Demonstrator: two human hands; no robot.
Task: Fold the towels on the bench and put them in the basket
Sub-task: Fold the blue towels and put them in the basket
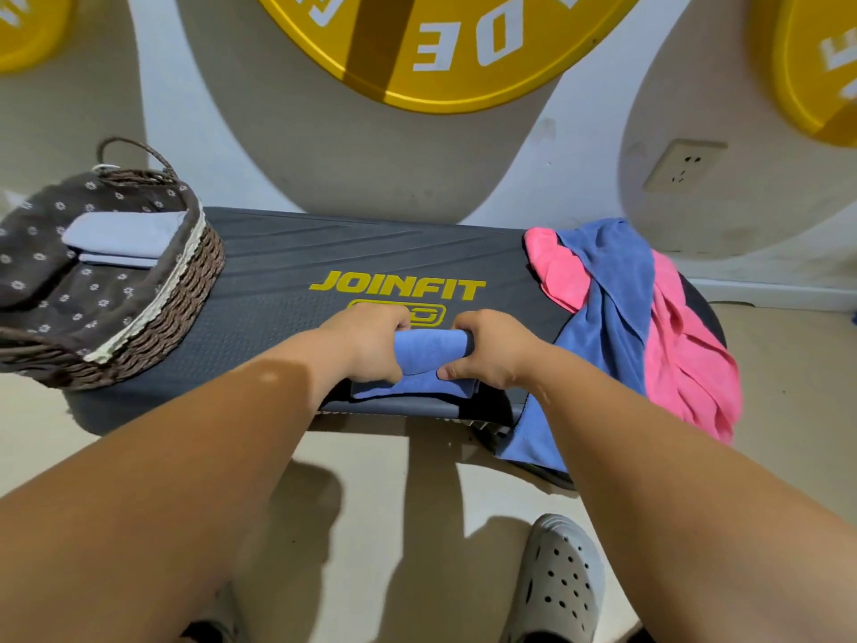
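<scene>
Yellow brand word on the bench (287, 271) — white letters on the discs above it.
The bench top bears JOINFIT (397, 286) in yellow capitals; the yellow-outlined badge (431, 315) just below it is half hidden and unreadable. On the middle disc (454, 85) above the bench, white letters stand upside down — "DE" is clear, the rest cut off. The left disc (28, 44) and right disc (816, 95) show only fragments.

The bench (287, 271) bears a basket (185, 280), blue towel (429, 350) and towel heap (672, 345).
</scene>
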